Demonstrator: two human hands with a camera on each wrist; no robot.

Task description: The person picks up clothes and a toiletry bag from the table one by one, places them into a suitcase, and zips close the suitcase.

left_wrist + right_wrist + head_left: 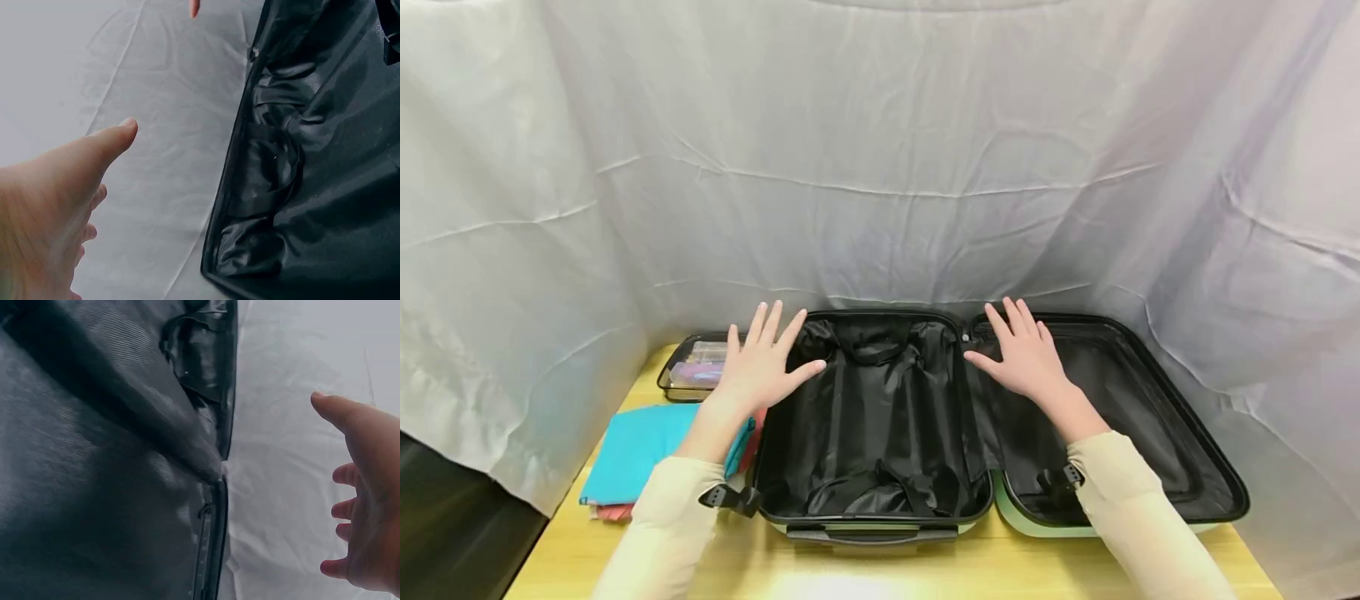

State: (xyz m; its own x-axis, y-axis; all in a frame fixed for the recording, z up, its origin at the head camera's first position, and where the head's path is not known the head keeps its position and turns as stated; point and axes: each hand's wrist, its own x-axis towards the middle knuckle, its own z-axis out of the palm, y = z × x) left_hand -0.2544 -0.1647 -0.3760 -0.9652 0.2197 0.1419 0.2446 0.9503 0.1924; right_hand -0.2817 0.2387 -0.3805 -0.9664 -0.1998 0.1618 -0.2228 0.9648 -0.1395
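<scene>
Leftmost on the bench (741, 562) lie folded blue cloth (640, 442) and a black-rimmed tray (681, 395). My left hand (757, 367), spread and holding nothing, hovers nearest the left half (887, 408) of an open suitcase stretching left to right below. My right hand (1024, 354), also spread, empty, hovers over its right half (1120, 400). Curtain (887, 233) hangs just behind; bench fronts it.

- And there at eight o'clock, the bare left hand (53, 197), thumb pointing towards two, fingertips peeking out beneath!
- Pale grey creased cloth (169, 125) fills the middle, between hand and case.
- Over at three, the black suitcase with glossy fabric lining (350, 187), lining puckered along its rim!
- Black strap-like piece (390, 37) at two.
- Twelve o'clock: another bare fingertip (194, 7)!
</scene>
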